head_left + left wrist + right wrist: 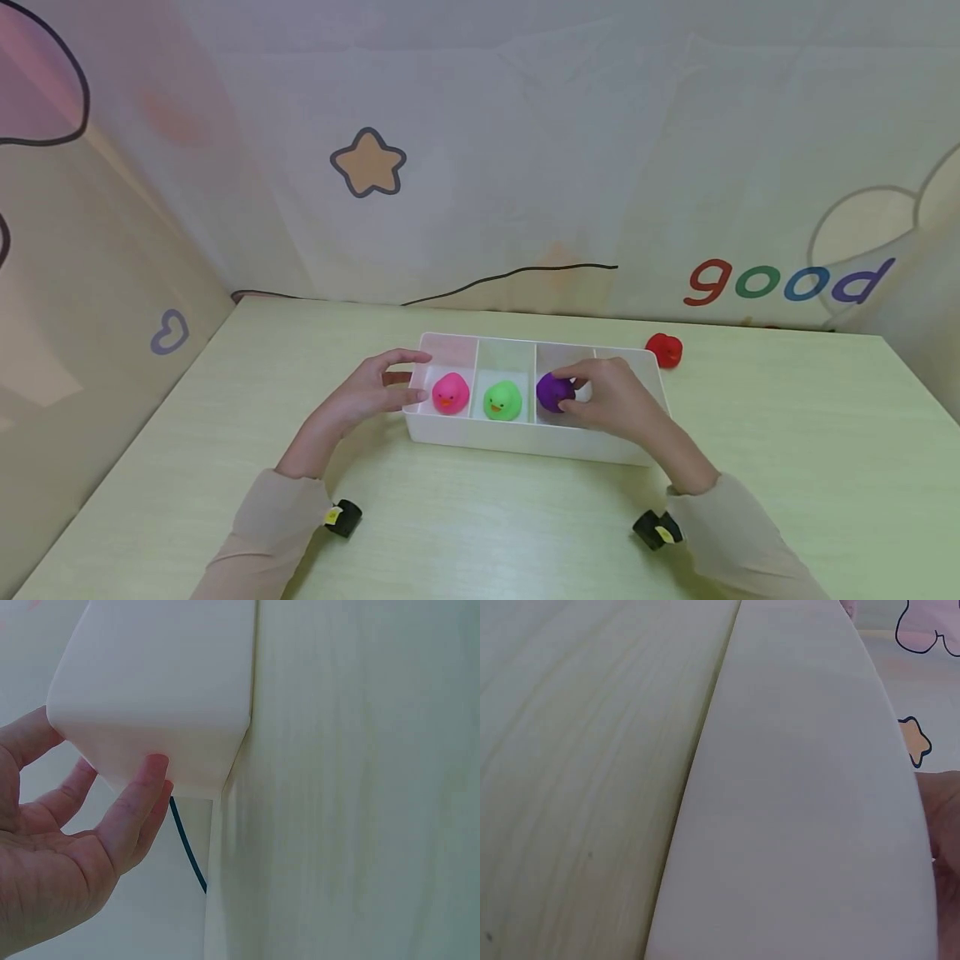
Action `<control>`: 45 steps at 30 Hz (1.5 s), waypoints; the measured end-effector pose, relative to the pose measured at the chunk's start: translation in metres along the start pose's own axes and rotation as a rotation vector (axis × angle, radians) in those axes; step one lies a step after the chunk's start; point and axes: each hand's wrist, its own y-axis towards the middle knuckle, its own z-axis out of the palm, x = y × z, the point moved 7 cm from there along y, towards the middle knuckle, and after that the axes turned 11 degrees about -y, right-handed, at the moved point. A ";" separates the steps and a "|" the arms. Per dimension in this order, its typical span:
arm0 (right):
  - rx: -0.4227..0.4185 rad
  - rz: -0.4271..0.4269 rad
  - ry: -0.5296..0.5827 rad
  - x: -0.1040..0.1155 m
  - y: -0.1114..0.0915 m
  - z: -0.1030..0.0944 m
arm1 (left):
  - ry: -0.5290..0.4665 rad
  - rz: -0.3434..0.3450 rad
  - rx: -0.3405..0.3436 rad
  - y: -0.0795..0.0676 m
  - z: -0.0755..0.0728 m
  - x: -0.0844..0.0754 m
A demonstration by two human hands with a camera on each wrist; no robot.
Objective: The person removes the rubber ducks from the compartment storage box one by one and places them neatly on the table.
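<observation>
A long white tray box (525, 440) with several compartments stands on the table. In its leftmost compartment sits a pink toy duck (450, 393), and beside that, in the second, a green toy duck (502, 401). My right hand (617, 400) pinches a purple toy ball-shaped figure (553, 392) between thumb and fingers in the third compartment; its face is hidden. At the tray's left end, my left hand (378, 385) touches the wall with spread fingers (135, 802). The rightmost compartment is partly covered by my right hand.
A red toy (664, 351) lies on the pale wooden table (480, 517) just behind the tray's right end. A printed cloth backdrop (525, 167) rises along the table's far edge. Each wrist carries a small black camera.
</observation>
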 end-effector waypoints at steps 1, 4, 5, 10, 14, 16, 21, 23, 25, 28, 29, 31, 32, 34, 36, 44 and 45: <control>-0.009 -0.002 -0.003 0.000 -0.001 -0.002 | -0.002 0.002 0.002 0.000 0.000 0.000; -0.039 -0.011 -0.003 -0.001 -0.004 -0.006 | -0.016 0.009 0.011 -0.001 0.000 -0.001; -0.051 -0.014 0.004 -0.002 -0.005 -0.008 | -0.023 0.011 0.013 0.000 0.000 -0.001; -0.104 -0.017 0.042 -0.004 -0.011 -0.016 | -0.034 0.009 0.021 -0.001 0.000 -0.001; -0.135 -0.009 0.074 -0.007 -0.014 -0.023 | -0.030 0.009 0.020 -0.001 0.000 -0.001; -0.149 -0.009 0.089 -0.008 -0.015 -0.026 | -0.027 0.012 0.019 -0.002 0.000 -0.001; -0.187 0.005 0.125 -0.014 -0.019 -0.036 | -0.021 0.006 0.010 -0.002 -0.001 -0.001; -0.202 0.012 0.136 -0.015 -0.020 -0.040 | -0.026 0.002 0.008 -0.003 -0.001 -0.001; -0.215 0.021 0.140 -0.017 -0.022 -0.044 | -0.027 0.000 0.006 -0.002 -0.001 0.000; -0.231 0.034 0.147 -0.020 -0.024 -0.049 | -0.029 0.000 0.005 -0.002 -0.001 0.000; -0.236 0.038 0.150 -0.021 -0.024 -0.050 | -0.027 -0.001 0.004 -0.001 -0.001 0.001; -0.246 0.051 0.151 -0.024 -0.026 -0.053 | -0.025 -0.003 0.004 -0.001 -0.001 0.001; -0.251 0.057 0.152 -0.025 -0.027 -0.054 | -0.028 -0.003 0.005 -0.001 -0.001 0.001; -0.260 0.074 0.158 -0.028 -0.029 -0.057 | -0.032 -0.004 0.008 -0.001 0.000 0.001; -0.269 0.091 0.159 -0.032 -0.031 -0.059 | -0.037 -0.004 0.010 -0.001 0.000 0.001; -0.250 0.199 0.213 -0.049 -0.036 -0.067 | -0.037 -0.010 0.006 -0.001 0.002 0.000; -0.249 0.208 0.215 -0.051 -0.037 -0.068 | -0.037 -0.010 0.007 -0.002 0.002 0.000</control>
